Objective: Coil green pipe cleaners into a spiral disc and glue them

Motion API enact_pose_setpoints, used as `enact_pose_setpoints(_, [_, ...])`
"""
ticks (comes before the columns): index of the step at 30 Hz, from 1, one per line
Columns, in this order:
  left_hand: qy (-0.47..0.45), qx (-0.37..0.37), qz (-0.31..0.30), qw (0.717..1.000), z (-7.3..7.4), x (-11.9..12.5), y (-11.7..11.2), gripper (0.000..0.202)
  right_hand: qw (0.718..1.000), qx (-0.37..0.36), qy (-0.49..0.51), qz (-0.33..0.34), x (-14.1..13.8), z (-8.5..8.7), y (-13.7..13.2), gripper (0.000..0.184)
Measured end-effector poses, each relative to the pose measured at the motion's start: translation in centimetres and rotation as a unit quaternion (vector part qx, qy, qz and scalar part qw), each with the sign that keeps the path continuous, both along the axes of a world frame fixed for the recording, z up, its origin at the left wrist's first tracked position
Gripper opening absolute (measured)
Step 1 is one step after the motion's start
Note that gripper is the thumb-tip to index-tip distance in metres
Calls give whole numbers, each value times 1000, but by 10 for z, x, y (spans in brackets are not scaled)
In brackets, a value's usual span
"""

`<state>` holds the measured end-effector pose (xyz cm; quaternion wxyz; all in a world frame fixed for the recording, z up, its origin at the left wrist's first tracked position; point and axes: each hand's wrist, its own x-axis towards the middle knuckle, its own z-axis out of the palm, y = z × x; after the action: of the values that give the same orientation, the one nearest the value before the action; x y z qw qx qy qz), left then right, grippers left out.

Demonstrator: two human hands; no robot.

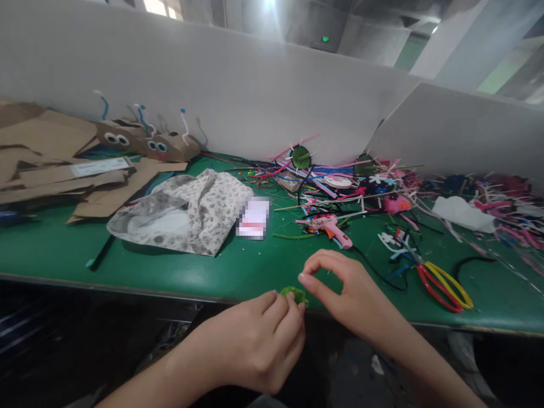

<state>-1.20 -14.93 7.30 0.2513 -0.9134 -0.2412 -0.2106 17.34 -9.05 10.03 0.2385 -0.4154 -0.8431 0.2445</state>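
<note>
At table's near edge, left to right: cardboard offcuts [63,170]; floral cloth [187,212]; left hand [255,340] pinching small green piece [294,293], possibly chenille; right hand [352,292], fingertips curled together beside it; pink glue gun [334,229]; scissors [444,283]. Shaping under way; next calls for fine fingertip control

Count at my desk [178,272]: two hands, my left [259,340] and my right [348,289]; one green piece [294,293] between them. One glue gun [331,229]. One pair of scissors [442,280]. One floral cloth [187,212]. Two cardboard figures with googly eyes [144,141]. Pipe cleaners [340,175]: too tangled to count.
</note>
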Motion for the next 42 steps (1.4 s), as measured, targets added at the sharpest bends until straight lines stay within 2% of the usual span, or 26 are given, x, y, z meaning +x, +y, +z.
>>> enact_pose_setpoints(6, [40,12,-18,999,6,-2,5,24,997,-24,-64,43,-5,-6,5,14])
enact_pose_setpoints(10, [60,23,-29,998,10,-4,10,27,996,-41,-56,57,-5,-7,12,13])
enact_pose_setpoints(12, [60,31,-29,997,11,-5,12,28,996,-73,-22,41,-4,-7,17,16])
enact_pose_setpoints(15, [54,33,-30,998,12,-6,11,27,985,-161,51,19,0,-5,23,20])
enact_pose_setpoints(19, [56,38,-32,997,10,-6,6,27,945,-277,165,62,3,0,22,28])
enact_pose_setpoints(21, [53,38,-29,997,10,-6,4,27,927,-303,201,90,5,1,19,27])
enact_pose_setpoints(23, [50,40,-28,998,11,-8,1,27,941,-271,180,93,7,1,16,24])
enact_pose_setpoints(26, [42,51,-30,997,15,-15,-4,29,990,-101,67,78,16,-3,16,21])
enact_pose_setpoints(28, [48,63,-26,996,16,-21,-8,30,995,20,-6,99,25,-6,19,18])
enact_pose_setpoints(30, [62,78,-18,995,16,-25,-11,32,986,92,-45,129,34,-7,20,17])
enact_pose_setpoints(32, [67,89,-14,994,14,-27,-14,35,981,112,-61,147,38,-5,19,20])
enact_pose_setpoints(38, [64,102,-30,992,11,-22,-13,34,979,71,-74,179,20,10,4,35])
enact_pose_setpoints(40, [58,91,-33,994,11,-20,-13,32,979,91,-69,167,14,9,10,37])
enact_pose_setpoints(42, [55,69,-22,996,12,-21,-11,30,980,144,-81,109,14,3,25,37])
